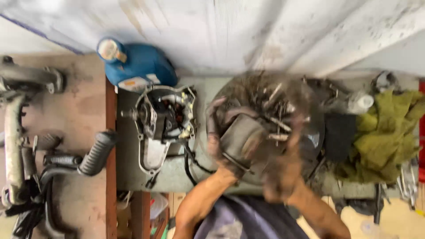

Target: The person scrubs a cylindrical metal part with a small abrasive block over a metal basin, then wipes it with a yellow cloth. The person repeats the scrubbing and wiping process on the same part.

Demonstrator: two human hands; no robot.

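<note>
My left hand (215, 137) grips a dark, greasy metal part (241, 137), flat and roughly square, held over a round tray (315, 137). The tray is full of bolts, screws and small metal pieces (270, 99). My right hand (283, 172) is blurred with motion at the tray's near edge, close beside the held part. I cannot tell whether it holds anything. Both hands are coated in grime.
An engine cover with a coil inside (164, 121) lies left of the tray. A blue oil jug (135, 66) stands behind it. Olive rags (383, 132) lie at the right, with tools (409, 179) beside them. Black rubber grips and metal frame parts (66, 159) rest at the left.
</note>
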